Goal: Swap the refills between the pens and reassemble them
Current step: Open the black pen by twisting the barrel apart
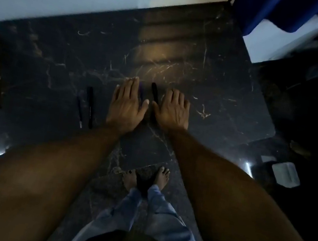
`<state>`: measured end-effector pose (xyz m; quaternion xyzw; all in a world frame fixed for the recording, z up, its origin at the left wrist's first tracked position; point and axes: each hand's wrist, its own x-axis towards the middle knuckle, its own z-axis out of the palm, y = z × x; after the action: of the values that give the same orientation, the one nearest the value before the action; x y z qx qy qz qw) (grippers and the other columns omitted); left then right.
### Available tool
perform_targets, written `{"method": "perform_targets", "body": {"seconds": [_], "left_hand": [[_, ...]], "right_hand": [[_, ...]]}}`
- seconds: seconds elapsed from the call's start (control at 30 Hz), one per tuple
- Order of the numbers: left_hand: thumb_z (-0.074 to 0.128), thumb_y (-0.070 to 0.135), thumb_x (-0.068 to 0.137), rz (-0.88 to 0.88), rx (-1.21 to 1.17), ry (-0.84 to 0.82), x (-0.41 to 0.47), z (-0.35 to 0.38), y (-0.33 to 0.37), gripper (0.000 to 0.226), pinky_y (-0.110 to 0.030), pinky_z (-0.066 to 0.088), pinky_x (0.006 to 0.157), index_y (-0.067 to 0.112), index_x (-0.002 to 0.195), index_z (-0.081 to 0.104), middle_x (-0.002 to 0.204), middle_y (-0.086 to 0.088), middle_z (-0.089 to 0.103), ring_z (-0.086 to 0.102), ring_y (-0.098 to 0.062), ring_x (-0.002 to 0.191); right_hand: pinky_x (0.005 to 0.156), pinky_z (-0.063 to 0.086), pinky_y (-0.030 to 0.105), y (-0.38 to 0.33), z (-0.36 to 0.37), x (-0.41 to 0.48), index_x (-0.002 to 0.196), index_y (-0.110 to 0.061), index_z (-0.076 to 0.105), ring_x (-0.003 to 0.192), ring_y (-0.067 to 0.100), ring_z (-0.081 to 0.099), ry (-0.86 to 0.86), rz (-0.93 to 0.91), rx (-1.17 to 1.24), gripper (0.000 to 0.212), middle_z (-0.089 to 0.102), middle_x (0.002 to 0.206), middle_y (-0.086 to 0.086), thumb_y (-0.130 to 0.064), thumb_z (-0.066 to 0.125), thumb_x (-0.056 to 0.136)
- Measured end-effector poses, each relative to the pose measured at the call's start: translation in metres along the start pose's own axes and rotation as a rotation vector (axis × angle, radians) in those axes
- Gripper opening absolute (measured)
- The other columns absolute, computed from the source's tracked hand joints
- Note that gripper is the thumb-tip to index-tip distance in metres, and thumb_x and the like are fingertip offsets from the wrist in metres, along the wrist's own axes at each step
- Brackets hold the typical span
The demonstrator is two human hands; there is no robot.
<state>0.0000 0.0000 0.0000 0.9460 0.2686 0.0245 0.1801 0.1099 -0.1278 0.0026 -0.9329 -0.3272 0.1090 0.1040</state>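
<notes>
On the dark marble table [59, 57] my left hand [127, 105] and my right hand [171, 109] lie flat, palms down, fingers spread, holding nothing. Between them lies a black pen [154, 93], pointing away from me; its near end is hidden by my right thumb. A bluish-purple pen part [141, 91] shows beside my left hand's fingers, mostly covered. To the left of my left hand lie a long black pen [90, 106] and a thinner pen piece [80, 112] with a pale tip, side by side.
A pale wall borders the table's far edge. Blue cloth [277, 11] hangs at the top right. White boxes [286, 173] and clutter sit on the dark floor at the right. My bare feet [145, 178] stand below the table's near edge.
</notes>
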Motion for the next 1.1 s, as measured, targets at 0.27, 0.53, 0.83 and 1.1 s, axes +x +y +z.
{"method": "perform_targets", "body": {"seconds": [0.27,0.53,0.83,1.1], "left_hand": [[0.055,0.032,0.105,-0.044,-0.115,0.042,0.011,-0.004,-0.004,0.068,-0.053,0.024,0.132,0.007,0.164,0.032,0.168,-0.018,0.039,0.035,-0.036,0.157],[0.065,0.023,0.106,-0.351,-0.859,0.036,0.033,-0.019,0.030,0.042,-0.021,0.056,0.095,0.015,0.146,0.057,0.111,0.005,0.071,0.068,-0.012,0.105],[0.074,0.032,0.103,-0.546,-1.319,-0.166,0.026,-0.015,0.050,0.020,-0.029,0.061,0.057,0.013,0.098,0.080,0.084,-0.008,0.081,0.078,-0.019,0.075],[0.078,0.026,0.099,-0.683,-1.572,-0.218,0.017,-0.019,0.048,0.007,-0.023,0.059,0.058,0.019,0.096,0.078,0.086,0.002,0.080,0.076,-0.008,0.075]], "right_hand": [[0.113,0.036,0.054,-0.019,0.002,0.022,0.143,-0.009,0.049,0.138,0.034,0.043,-0.118,0.109,-0.048,0.047,0.049,0.147,0.015,-0.034,0.051,0.104],[0.102,0.043,0.051,0.003,-0.025,0.011,0.118,-0.015,0.063,0.112,0.029,0.064,0.049,0.078,0.304,0.024,0.070,0.116,0.008,-0.033,0.060,0.102],[0.080,0.060,0.047,0.028,-0.054,-0.006,0.110,-0.011,0.073,0.092,0.023,0.073,0.073,-0.051,0.608,0.017,0.076,0.101,0.005,-0.013,0.077,0.094],[0.062,0.054,0.033,0.031,-0.051,-0.011,0.102,0.006,0.076,0.066,0.022,0.066,0.007,0.325,1.493,0.015,0.073,0.081,0.012,-0.003,0.078,0.091]]}}
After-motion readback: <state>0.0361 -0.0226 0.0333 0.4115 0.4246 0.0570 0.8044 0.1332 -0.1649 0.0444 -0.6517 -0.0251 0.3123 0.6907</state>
